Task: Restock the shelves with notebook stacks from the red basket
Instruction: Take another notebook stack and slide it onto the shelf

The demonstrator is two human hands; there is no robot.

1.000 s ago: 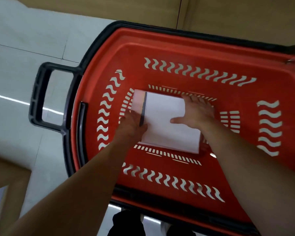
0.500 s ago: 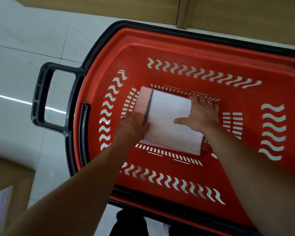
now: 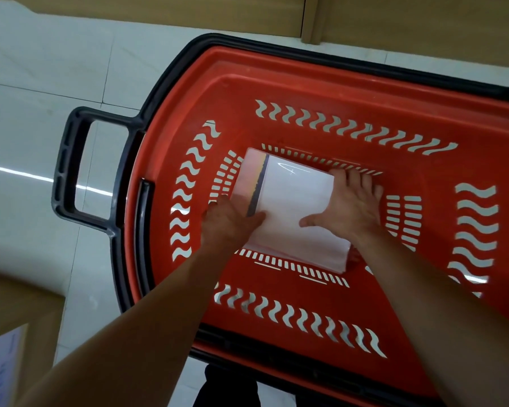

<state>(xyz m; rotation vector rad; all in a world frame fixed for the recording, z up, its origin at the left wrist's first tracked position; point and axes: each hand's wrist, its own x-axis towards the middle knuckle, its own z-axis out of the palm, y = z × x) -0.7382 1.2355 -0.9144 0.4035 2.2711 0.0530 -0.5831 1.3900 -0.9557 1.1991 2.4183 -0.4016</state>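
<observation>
A red plastic basket [image 3: 306,83] with a black rim, wavy slots cut through its walls and a black loop handle [image 3: 68,165] on its left end stands on a pale tiled floor [image 3: 41,83]. The white, plastic-wrapped notebook stack [image 3: 294,201] lies flat on the bottom of the basket, roughly in the middle and turned a little askew, with a dark spine strip [image 3: 259,183] running near its left edge and a pinkish margin beyond that. Both bare forearms reach down into the basket from the near side. The left hand [image 3: 232,223] sits at the near left corner of the stack: its thumb lies on top beside the dark strip and its fingers [image 3: 215,205] curl down over the left edge, grasping it. The right hand [image 3: 353,207] covers the right edge, with the thumb stretched leftward across the white top and the fingers [image 3: 362,180] spread and fairly straight along the far right corner; whether they tuck under the stack cannot be told. A tan wooden panel [image 3: 159,7] runs along the top of the view behind the basket, and a brown cardboard box [image 3: 18,304] with a pale label sits at the lower left.
</observation>
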